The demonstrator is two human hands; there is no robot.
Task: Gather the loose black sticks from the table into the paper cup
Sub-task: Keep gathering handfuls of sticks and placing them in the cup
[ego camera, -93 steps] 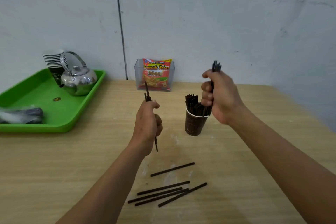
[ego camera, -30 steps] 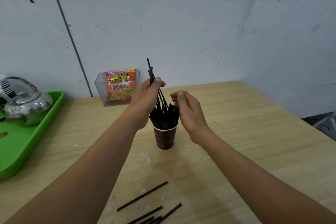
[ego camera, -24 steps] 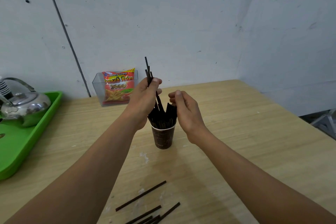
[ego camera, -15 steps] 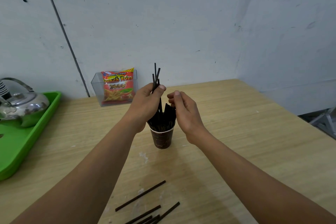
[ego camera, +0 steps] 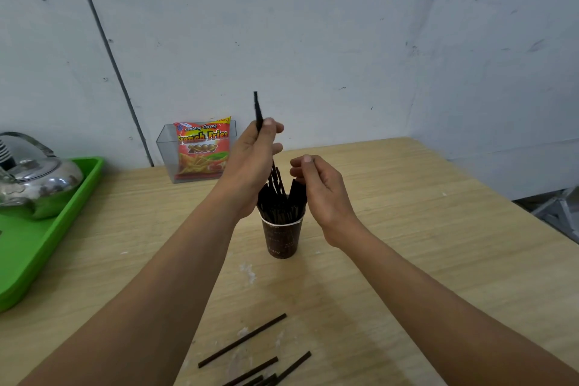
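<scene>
- The wooden table (ego camera: 407,260) runs from the near edge back to a scuffed grey-white wall (ego camera: 313,25).
- A green tray (ego camera: 47,244) sits at the table's left side, with a shiny metal kettle (ego camera: 34,178) standing on it.
- A clear plastic holder (ego camera: 164,150) stands against the wall, a red French Fries snack bag (ego camera: 202,147) upright inside it.
- The left hand (ego camera: 250,166) is up above the cup, thumb and fingers pinched round a thin black stick (ego camera: 257,110) that pokes up past the knuckles; its lower end is hidden behind the hand.
- The right hand (ego camera: 322,188) hovers just right of the cup's rim, fingers loosely curled, thumb and forefinger close together; I cannot tell if they are pinching anything.
- The dark brown paper cup (ego camera: 282,238) stands upright mid-table between the two hands, crammed with a bundle of black sticks (ego camera: 279,200) fanning out of its mouth.
- Loose black sticks (ego camera: 242,340) lie flat on the table at the near edge, well apart from the cup: one long one on a slant, several more bunched below it and partly cut off by the frame.
</scene>
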